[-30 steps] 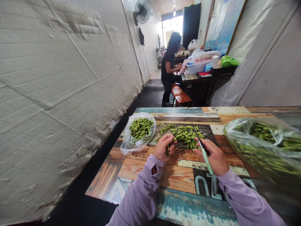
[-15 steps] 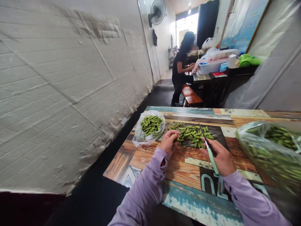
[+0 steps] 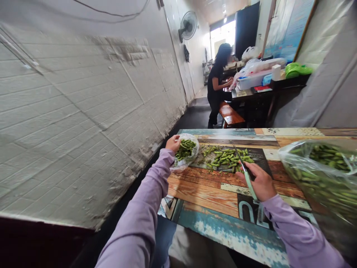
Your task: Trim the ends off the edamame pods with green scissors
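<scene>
2 plastic bags holding edamame (image 3: pixel 186 146), small bag (image 3: pixel 182 163) at left hand (image 3: pixel 173 143), large bag (image 3: pixel 295 163) apart

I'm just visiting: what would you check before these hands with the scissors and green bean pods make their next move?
1. Right hand has a firm hold on the scissors: ok.
2. Scissor blades are kept apart from the left hand: ok, they lie over the loose pods, well to the side.
3. Small bag is open, with pods showing inside: ok.
4. Left hand has let go of whatever it carried: cannot tell, its curled fingers at the bag's rim hide the palm.
5. Loose pods sit well in from the table edge: ok.
</scene>
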`<state>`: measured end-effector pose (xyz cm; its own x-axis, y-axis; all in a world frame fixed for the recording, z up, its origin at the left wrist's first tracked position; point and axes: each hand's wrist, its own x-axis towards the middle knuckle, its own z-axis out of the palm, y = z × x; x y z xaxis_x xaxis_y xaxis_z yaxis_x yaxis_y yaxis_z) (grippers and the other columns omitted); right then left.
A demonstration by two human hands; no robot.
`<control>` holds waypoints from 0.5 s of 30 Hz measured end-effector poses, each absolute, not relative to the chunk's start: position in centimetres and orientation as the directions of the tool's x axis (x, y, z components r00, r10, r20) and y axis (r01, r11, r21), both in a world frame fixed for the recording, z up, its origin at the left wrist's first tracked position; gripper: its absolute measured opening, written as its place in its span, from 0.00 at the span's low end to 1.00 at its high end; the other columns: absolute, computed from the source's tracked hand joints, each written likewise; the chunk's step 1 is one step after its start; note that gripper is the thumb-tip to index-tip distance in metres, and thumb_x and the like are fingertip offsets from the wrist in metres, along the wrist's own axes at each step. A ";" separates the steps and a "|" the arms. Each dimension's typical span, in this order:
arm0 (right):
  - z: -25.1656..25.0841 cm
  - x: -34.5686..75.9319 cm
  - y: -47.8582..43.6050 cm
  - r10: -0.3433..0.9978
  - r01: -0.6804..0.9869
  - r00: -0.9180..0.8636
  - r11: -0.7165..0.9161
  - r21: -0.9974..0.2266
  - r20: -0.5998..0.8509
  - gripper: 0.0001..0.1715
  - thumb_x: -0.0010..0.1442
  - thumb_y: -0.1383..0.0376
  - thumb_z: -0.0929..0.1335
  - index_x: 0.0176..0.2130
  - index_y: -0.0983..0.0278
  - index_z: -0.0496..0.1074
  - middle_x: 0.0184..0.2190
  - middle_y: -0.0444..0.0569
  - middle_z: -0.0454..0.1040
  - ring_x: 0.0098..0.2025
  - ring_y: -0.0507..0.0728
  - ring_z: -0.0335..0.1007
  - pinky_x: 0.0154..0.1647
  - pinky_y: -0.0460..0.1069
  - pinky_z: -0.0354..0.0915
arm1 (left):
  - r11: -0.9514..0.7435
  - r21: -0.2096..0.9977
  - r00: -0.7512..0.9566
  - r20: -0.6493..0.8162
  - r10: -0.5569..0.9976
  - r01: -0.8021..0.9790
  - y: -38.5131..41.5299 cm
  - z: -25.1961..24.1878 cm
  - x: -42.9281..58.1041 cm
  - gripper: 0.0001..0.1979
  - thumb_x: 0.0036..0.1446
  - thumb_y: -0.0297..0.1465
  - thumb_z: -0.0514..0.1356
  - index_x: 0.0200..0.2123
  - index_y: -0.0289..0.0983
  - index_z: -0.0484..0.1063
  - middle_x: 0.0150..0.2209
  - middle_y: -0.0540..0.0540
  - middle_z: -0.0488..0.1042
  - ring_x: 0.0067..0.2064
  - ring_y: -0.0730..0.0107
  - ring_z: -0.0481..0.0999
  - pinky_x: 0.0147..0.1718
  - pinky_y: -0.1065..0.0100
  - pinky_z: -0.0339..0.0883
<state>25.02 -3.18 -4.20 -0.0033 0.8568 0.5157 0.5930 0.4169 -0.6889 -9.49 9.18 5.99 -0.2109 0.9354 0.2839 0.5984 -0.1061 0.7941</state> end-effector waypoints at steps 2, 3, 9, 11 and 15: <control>-4.0 25.3 -3.1 0.861 0.569 0.017 0.410 -0.713 0.509 0.25 0.55 0.51 0.66 0.48 0.62 0.71 0.38 0.50 0.74 0.40 0.58 0.72 0.42 0.53 0.67 | -0.114 0.791 -0.189 0.279 0.941 0.602 8.2 5.3 -9.1 0.08 0.46 0.28 0.61 0.33 0.33 0.73 0.32 0.43 0.76 0.35 0.65 0.73 0.40 0.65 0.65; -3.9 25.4 -3.1 0.861 0.553 0.035 0.406 -0.728 0.507 0.25 0.55 0.52 0.67 0.48 0.62 0.71 0.37 0.49 0.74 0.39 0.58 0.72 0.42 0.53 0.67 | -0.122 0.791 -0.171 0.275 0.946 0.599 7.6 4.9 -8.6 0.08 0.47 0.29 0.61 0.33 0.33 0.73 0.32 0.43 0.76 0.35 0.66 0.73 0.39 0.66 0.65; -3.2 26.0 -3.0 0.888 0.471 0.120 0.343 -0.813 0.444 0.27 0.55 0.52 0.67 0.48 0.66 0.72 0.38 0.54 0.75 0.37 0.58 0.72 0.40 0.51 0.67 | -0.264 0.745 0.074 0.279 0.957 0.612 1.7 1.6 -4.7 0.10 0.49 0.32 0.60 0.36 0.34 0.74 0.32 0.44 0.74 0.34 0.68 0.71 0.35 0.68 0.65; -3.1 26.0 -2.9 0.883 0.461 0.151 0.334 -0.822 0.444 0.28 0.53 0.51 0.67 0.47 0.66 0.72 0.37 0.53 0.75 0.36 0.58 0.72 0.40 0.51 0.67 | -0.296 0.688 0.170 0.247 0.954 0.662 -0.8 0.7 -4.1 0.09 0.50 0.33 0.60 0.34 0.34 0.74 0.31 0.46 0.72 0.33 0.69 0.69 0.34 0.68 0.63; -2.7 25.9 -3.0 0.885 0.426 0.178 0.325 -0.844 0.431 0.28 0.51 0.49 0.67 0.45 0.64 0.74 0.35 0.50 0.76 0.32 0.56 0.72 0.37 0.51 0.69 | -0.221 0.767 0.333 0.010 0.943 0.602 -5.7 -0.2 -4.7 0.12 0.52 0.37 0.59 0.33 0.34 0.72 0.30 0.47 0.71 0.31 0.72 0.67 0.32 0.71 0.62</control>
<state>25.91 -2.96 -2.73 0.1780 0.8846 0.4310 0.4263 0.3255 -0.8440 -4.69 -5.75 -0.16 0.3330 0.9429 0.0104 0.6023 -0.2212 0.7670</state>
